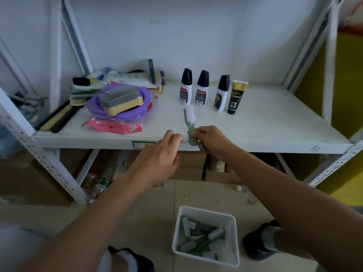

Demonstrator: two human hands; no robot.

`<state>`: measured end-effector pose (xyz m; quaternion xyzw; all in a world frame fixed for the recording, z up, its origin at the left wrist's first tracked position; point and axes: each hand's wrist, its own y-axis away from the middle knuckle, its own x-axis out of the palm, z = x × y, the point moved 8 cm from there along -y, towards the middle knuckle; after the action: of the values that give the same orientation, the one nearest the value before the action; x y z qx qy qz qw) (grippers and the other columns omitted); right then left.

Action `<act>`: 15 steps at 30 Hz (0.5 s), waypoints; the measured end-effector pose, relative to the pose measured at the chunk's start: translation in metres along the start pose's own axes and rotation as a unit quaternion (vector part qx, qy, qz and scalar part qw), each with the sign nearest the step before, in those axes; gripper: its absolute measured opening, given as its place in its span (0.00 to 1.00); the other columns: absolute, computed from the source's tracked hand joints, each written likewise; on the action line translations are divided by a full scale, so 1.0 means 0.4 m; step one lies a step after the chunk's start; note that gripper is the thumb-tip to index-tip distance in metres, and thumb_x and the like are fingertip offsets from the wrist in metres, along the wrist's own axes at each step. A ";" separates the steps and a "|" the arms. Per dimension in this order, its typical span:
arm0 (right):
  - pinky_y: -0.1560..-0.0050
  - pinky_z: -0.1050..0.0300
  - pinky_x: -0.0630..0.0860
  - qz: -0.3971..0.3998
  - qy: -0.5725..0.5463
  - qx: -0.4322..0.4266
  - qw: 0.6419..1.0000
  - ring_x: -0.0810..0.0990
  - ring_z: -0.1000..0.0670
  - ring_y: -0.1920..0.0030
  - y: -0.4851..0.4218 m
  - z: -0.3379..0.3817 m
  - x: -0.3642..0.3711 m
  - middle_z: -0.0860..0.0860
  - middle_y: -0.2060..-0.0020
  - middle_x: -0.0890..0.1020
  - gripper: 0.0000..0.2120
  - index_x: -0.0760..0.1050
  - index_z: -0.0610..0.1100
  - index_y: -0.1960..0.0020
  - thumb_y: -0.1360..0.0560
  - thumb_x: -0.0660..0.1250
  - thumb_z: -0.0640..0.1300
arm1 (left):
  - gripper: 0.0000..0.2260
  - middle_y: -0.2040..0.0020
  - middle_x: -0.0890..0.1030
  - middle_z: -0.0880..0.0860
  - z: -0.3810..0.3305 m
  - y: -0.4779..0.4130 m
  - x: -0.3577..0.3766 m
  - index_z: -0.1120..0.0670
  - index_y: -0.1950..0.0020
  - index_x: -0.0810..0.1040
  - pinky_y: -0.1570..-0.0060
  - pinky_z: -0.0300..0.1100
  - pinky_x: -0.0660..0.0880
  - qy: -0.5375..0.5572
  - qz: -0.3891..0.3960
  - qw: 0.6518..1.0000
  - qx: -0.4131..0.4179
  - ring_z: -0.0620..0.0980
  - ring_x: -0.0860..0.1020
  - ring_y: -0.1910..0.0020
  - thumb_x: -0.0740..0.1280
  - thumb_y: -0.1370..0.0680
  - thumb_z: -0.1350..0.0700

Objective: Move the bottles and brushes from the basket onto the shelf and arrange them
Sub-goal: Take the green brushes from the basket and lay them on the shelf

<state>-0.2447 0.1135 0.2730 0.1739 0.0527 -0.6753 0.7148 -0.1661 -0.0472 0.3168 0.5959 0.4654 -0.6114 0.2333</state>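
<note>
head view: right hand (208, 142) grips the handle of a green brush (189, 118) at the front edge of the shelf (275, 122), long axis front to back, white bristles pointing toward three upright bottles (202, 87) and a tube (236, 97). left hand (163, 154) is just beside the handle, fingers loosely curled, holding nothing. white basket (234, 242) on the floor below contains more green brushes (202, 242); open shelf surface lies right of the tube.

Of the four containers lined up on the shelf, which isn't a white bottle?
The rightmost: a yellow-and-black tube. The three bottles left of it are white with black caps.
</note>
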 end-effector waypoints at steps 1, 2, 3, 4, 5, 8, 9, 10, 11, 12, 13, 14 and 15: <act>0.66 0.58 0.73 -0.002 -0.041 0.019 0.999 0.72 0.51 0.72 -0.020 0.000 0.003 0.44 0.65 0.78 0.10 0.81 0.38 0.49 0.20 0.67 0.45 | 0.16 0.41 0.66 0.47 0.007 -0.001 0.007 0.48 0.34 0.64 0.64 0.51 0.79 -0.002 0.010 1.000 -0.007 0.47 0.77 0.62 0.64 0.20 0.51; 0.65 0.58 0.74 -0.003 -0.074 0.032 0.997 0.73 0.51 0.70 -0.038 0.001 0.008 0.43 0.62 0.79 0.10 0.81 0.36 0.47 0.20 0.67 0.43 | 0.16 0.41 0.65 0.47 0.013 -0.001 0.013 0.48 0.34 0.65 0.65 0.51 0.79 -0.002 0.019 1.000 -0.012 0.47 0.76 0.62 0.64 0.20 0.51; 0.65 0.58 0.75 -0.005 -0.097 0.041 0.994 0.74 0.51 0.69 -0.054 0.005 0.013 0.42 0.59 0.80 0.09 0.80 0.34 0.45 0.20 0.67 0.40 | 0.16 0.41 0.65 0.47 0.016 -0.002 0.018 0.48 0.34 0.65 0.65 0.50 0.79 -0.003 0.025 1.000 -0.015 0.47 0.76 0.62 0.64 0.20 0.50; 0.66 0.59 0.76 -0.005 -0.116 0.049 0.992 0.75 0.52 0.68 -0.065 0.011 0.020 0.41 0.58 0.80 0.10 0.79 0.33 0.44 0.20 0.66 0.38 | 0.16 0.41 0.65 0.47 0.016 -0.002 0.022 0.49 0.33 0.65 0.66 0.50 0.80 -0.005 0.031 0.999 -0.013 0.47 0.77 0.61 0.64 0.19 0.50; 0.66 0.59 0.78 -0.006 -0.128 0.053 0.990 0.76 0.51 0.67 -0.072 0.018 0.025 0.40 0.57 0.81 0.10 0.78 0.32 0.42 0.20 0.66 0.36 | 0.16 0.41 0.65 0.48 0.013 -0.002 0.025 0.49 0.33 0.65 0.66 0.50 0.80 -0.007 0.035 0.999 -0.008 0.48 0.77 0.60 0.64 0.19 0.49; 0.59 0.56 0.81 -0.015 -0.141 0.046 0.989 0.80 0.48 0.63 -0.090 0.027 0.030 0.38 0.56 0.82 0.13 0.75 0.32 0.38 0.21 0.66 0.33 | 0.16 0.40 0.65 0.49 0.011 -0.002 0.020 0.49 0.34 0.65 0.65 0.51 0.80 -0.015 0.037 0.999 0.004 0.49 0.77 0.59 0.64 0.19 0.49; 0.55 0.54 0.82 -0.022 -0.130 0.038 0.991 0.82 0.47 0.61 -0.093 0.025 0.027 0.37 0.54 0.83 0.15 0.74 0.33 0.36 0.22 0.67 0.33 | 0.15 0.40 0.65 0.49 0.013 -0.002 0.017 0.50 0.34 0.66 0.65 0.51 0.79 -0.017 0.037 0.999 0.003 0.50 0.77 0.59 0.64 0.19 0.49; 0.52 0.53 0.82 -0.030 -0.112 0.029 0.993 0.83 0.46 0.60 -0.096 0.019 0.024 0.37 0.54 0.84 0.17 0.73 0.33 0.34 0.22 0.67 0.33 | 0.15 0.40 0.65 0.49 0.016 -0.004 0.016 0.50 0.34 0.66 0.65 0.51 0.79 -0.019 0.038 0.999 0.003 0.51 0.77 0.59 0.63 0.19 0.50; 0.51 0.54 0.83 -0.036 -0.090 0.018 0.995 0.84 0.46 0.59 -0.091 0.015 0.022 0.37 0.53 0.85 0.17 0.74 0.34 0.34 0.22 0.67 0.34 | 0.15 0.41 0.66 0.49 0.017 -0.006 0.016 0.51 0.35 0.66 0.66 0.51 0.78 -0.020 0.040 0.999 0.002 0.51 0.76 0.59 0.63 0.19 0.50; 0.50 0.54 0.83 -0.041 -0.070 0.004 0.997 0.85 0.46 0.59 -0.084 0.011 0.021 0.38 0.54 0.85 0.16 0.75 0.35 0.34 0.22 0.66 0.34 | 0.15 0.41 0.66 0.50 0.017 -0.008 0.018 0.51 0.34 0.66 0.66 0.51 0.77 -0.021 0.043 0.999 0.003 0.51 0.76 0.60 0.63 0.19 0.51; 0.50 0.54 0.83 -0.044 -0.053 -0.012 0.998 0.86 0.46 0.58 -0.072 0.007 0.019 0.40 0.55 0.86 0.15 0.76 0.36 0.36 0.22 0.65 0.34 | 0.15 0.41 0.66 0.50 0.016 -0.010 0.021 0.51 0.34 0.66 0.67 0.50 0.77 -0.023 0.046 0.999 0.004 0.51 0.76 0.60 0.64 0.19 0.51; 0.50 0.53 0.84 -0.048 -0.040 -0.030 0.998 0.87 0.47 0.57 -0.058 0.003 0.018 0.43 0.55 0.86 0.14 0.78 0.38 0.38 0.22 0.64 0.35 | 0.16 0.41 0.66 0.50 0.014 -0.013 0.025 0.52 0.34 0.65 0.68 0.50 0.76 -0.026 0.051 0.998 0.005 0.51 0.76 0.61 0.64 0.19 0.51; 0.50 0.52 0.84 -0.052 -0.024 -0.045 0.997 0.87 0.47 0.57 -0.040 0.001 0.017 0.45 0.56 0.86 0.13 0.80 0.40 0.40 0.22 0.64 0.36 | 0.17 0.41 0.66 0.50 0.011 -0.015 0.031 0.52 0.34 0.65 0.69 0.49 0.75 -0.029 0.057 0.998 0.006 0.51 0.75 0.61 0.64 0.19 0.51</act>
<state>-0.2598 0.1065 0.2683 0.1220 0.0751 -0.7121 0.6873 -0.1755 -0.0450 0.3062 0.6051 0.4198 -0.6168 0.2777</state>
